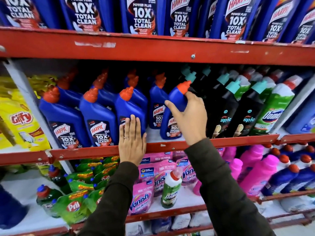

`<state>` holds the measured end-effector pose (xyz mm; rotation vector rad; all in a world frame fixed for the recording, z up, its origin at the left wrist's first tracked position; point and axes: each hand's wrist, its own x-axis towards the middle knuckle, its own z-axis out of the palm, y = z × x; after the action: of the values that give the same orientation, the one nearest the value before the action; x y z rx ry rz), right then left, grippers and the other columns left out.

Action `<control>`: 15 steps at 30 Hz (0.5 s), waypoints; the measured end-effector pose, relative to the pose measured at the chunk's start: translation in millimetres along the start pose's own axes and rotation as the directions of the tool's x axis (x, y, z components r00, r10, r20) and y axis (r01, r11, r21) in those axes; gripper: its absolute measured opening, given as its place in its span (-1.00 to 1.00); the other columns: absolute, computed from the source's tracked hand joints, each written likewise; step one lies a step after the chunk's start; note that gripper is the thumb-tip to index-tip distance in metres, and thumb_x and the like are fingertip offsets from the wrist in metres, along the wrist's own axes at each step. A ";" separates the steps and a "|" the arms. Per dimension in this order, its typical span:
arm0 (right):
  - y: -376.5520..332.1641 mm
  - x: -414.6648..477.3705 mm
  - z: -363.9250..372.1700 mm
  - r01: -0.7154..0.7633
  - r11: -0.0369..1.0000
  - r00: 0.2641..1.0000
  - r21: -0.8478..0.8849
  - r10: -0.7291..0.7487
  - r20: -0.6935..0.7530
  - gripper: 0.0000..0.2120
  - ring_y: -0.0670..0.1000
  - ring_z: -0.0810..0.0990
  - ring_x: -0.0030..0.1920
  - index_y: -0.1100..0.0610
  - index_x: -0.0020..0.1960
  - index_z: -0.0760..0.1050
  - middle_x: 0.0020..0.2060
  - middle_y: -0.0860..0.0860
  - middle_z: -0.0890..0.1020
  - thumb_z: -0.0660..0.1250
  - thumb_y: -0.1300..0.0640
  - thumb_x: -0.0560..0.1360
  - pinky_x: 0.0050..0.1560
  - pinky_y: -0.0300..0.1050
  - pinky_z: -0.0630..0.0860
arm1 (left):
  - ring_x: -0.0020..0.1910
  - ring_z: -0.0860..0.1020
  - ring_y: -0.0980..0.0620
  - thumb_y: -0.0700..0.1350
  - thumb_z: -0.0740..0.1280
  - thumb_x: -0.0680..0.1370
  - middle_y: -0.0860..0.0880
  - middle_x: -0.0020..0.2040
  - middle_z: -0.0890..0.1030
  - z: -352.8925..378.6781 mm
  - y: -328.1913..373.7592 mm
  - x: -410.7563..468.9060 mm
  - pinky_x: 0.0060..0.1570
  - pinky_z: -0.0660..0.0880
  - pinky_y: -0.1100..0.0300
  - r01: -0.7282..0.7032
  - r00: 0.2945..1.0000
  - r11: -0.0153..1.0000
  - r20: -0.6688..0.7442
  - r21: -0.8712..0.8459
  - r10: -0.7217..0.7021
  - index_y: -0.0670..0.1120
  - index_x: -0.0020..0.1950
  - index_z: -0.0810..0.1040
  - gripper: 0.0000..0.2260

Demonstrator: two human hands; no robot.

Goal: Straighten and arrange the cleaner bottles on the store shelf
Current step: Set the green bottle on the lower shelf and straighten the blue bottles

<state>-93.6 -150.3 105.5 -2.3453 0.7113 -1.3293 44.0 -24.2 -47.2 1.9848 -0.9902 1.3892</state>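
Note:
Blue Harpic bottles with red caps stand in rows on the middle red shelf (170, 145). My right hand (189, 116) is wrapped around the neck of the rightmost front Harpic bottle (175, 101), which leans to the right toward the black Spic bottles (221, 106). My left hand (132, 142) lies flat, fingers together, against the lower front of the third front Harpic bottle (129, 108). Two more front Harpic bottles (98, 116) stand upright to the left. A gap of bare white shelf shows between the third bottle and the tilted one.
Large Harpic bottles (141, 16) fill the shelf above. Green Domex bottles (272, 111) stand right of the Spic ones. A yellow Giffy pack (20, 121) is at far left. Below are Pril pouches (73, 206), Vanish pouches (141, 196), one Domex bottle (170, 189) and pink bottles (259, 172).

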 end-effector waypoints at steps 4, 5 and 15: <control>-18.9 -10.1 19.4 0.025 1.000 0.998 -0.009 -0.024 0.051 -0.48 0.15 0.57 0.08 0.17 0.12 0.60 -0.02 0.08 0.69 0.47 -0.28 0.48 0.05 0.03 0.52 | 0.67 -0.22 -0.06 0.00 -0.09 0.77 -0.12 0.68 -0.25 -1.3 0.1 -0.8 0.65 -0.21 -0.02 0.008 1.000 1.000 0.017 0.001 -0.008 -0.20 0.68 -0.21 -0.44; -20.1 -13.9 23.7 0.025 1.000 0.998 -0.015 -0.024 0.053 -0.46 0.14 0.57 0.08 0.17 0.15 0.60 -0.01 0.08 0.70 0.48 -0.28 0.47 0.05 0.00 0.51 | 0.67 -0.22 -0.06 0.01 -0.10 0.77 -0.12 0.68 -0.25 -1.3 0.0 -0.8 0.65 -0.21 -0.01 0.011 1.000 1.000 0.024 0.005 -0.011 -0.20 0.68 -0.21 -0.44; -11.6 -21.5 25.3 0.098 0.995 0.992 0.033 -0.100 0.071 -0.27 0.15 0.55 0.24 0.16 0.42 0.49 0.26 0.08 0.63 0.50 -0.29 0.44 0.27 0.02 0.48 | 0.67 -0.22 -0.04 -0.02 0.07 0.71 -0.11 0.68 -0.26 -3.1 1.1 0.4 0.65 -0.21 -0.01 0.015 0.999 1.000 0.035 0.008 -0.015 -0.18 0.68 -0.22 -0.33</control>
<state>-78.1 -127.0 84.2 -2.4202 0.5565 -1.2778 41.5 -22.6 -45.7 2.0242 -0.9848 1.3570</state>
